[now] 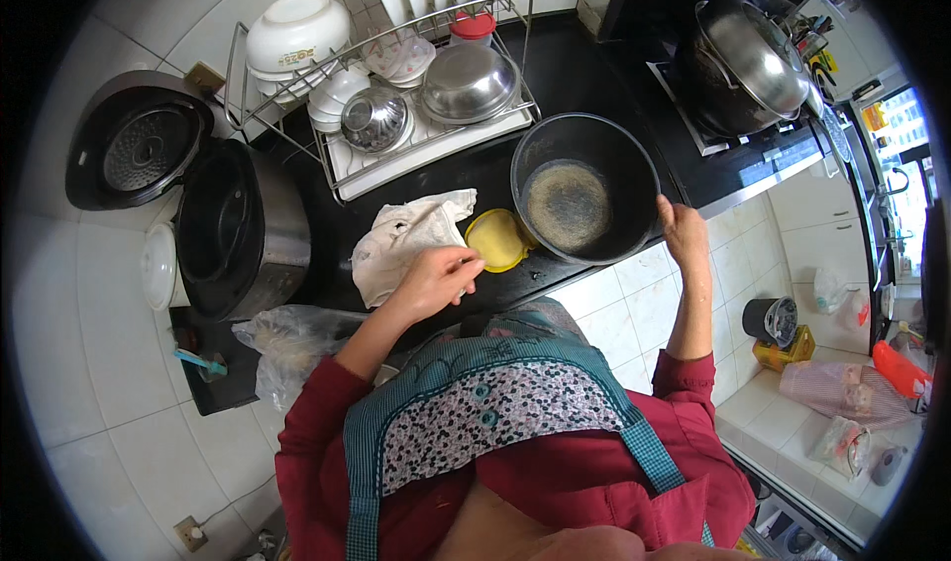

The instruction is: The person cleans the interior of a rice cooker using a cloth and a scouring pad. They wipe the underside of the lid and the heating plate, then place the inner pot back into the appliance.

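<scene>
A dark inner pot [643, 152] stands near the counter's front edge, with pale grains spread over its bottom. My right hand [683, 230] grips its right rim. Just left of the pot lies a round yellow-rimmed container [496, 242] with pale yellow contents. My left hand [442, 282] is at that container's near left side, its fingers bent together; whether they pinch something is unclear. Beside and partly behind this hand, a crumpled white cloth [405, 238] rests on the black counter.
An open rice cooker [278, 242] stands at the left, near a clear plastic bag [293, 338]. Behind is a wire dish rack [338, 190] with bowls and plates. A large lidded pot [713, 78] sits on the stove at the back right.
</scene>
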Tool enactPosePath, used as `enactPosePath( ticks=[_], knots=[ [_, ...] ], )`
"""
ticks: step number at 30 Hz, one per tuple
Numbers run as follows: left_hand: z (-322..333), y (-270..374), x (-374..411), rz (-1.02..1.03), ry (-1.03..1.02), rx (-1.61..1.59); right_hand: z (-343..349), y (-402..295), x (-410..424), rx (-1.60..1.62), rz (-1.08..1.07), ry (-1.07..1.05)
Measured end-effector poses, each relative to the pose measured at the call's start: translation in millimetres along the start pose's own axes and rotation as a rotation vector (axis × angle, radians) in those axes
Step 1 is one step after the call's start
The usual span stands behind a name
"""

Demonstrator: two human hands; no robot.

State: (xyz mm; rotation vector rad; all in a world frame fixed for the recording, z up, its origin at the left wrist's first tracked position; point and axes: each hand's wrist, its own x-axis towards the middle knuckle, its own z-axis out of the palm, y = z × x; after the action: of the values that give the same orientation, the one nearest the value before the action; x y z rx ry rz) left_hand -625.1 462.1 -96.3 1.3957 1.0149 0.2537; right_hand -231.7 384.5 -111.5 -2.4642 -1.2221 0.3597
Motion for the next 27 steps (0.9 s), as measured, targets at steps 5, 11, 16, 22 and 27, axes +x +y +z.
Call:
enactPosePath(
  ticks=[5, 11, 16, 22, 27],
  knots=[
    [36, 23, 47, -0.071, 0.004, -0.043, 32, 18, 21, 0.293, -0.049, -0.114],
    [68, 15, 96, 0.014, 0.28, -0.114, 41, 22, 38, 0.401, -0.289, -0.085],
    [69, 20, 80, 0.129, 0.395, -0.091, 19, 26, 28, 0.458, -0.302, -0.126],
    [17, 57, -52, 0.115, 0.337, -0.287, -44, -93, -33, 0.517, -0.366, -0.319],
    [-43, 66, -144, 0.345, 0.686, -0.214, -21, -192, -62, 0.623, -0.577, -0.418]
  ],
)
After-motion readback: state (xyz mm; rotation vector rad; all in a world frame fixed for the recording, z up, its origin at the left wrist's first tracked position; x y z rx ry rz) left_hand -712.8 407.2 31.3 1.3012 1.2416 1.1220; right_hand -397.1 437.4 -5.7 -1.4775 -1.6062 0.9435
